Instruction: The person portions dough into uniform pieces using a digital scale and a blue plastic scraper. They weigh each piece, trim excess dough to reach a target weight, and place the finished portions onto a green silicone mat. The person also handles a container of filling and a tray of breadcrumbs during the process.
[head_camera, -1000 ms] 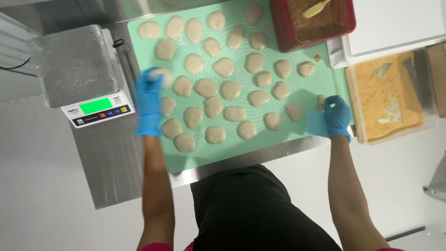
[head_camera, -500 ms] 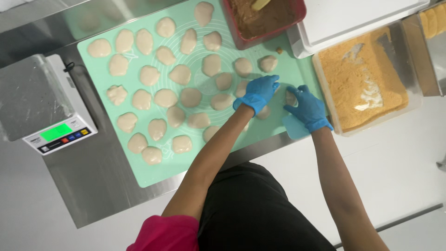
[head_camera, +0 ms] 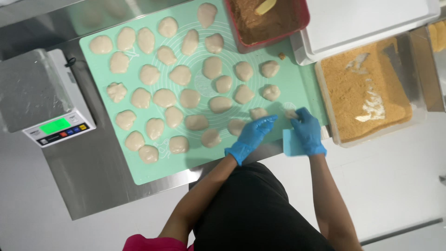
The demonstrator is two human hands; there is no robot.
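Blue gloves on left hand (head_camera: pixel 251 138), right hand (head_camera: pixel 307 131); pink sleeve, black apron.

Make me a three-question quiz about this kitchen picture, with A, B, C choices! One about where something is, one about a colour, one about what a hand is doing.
1. Where is the scale? A on the mat; B left of the mat; C inside the crumb tub.
2. What colour are the gloves? A blue; B red; C white.
3. What does the right hand touch? A the scale; B nothing; C a dough piece.

Answers: B, it stands on the steel beside the mat's left edge; A, both hands, left hand too, are blue; C, its fingertips rest on the piece.
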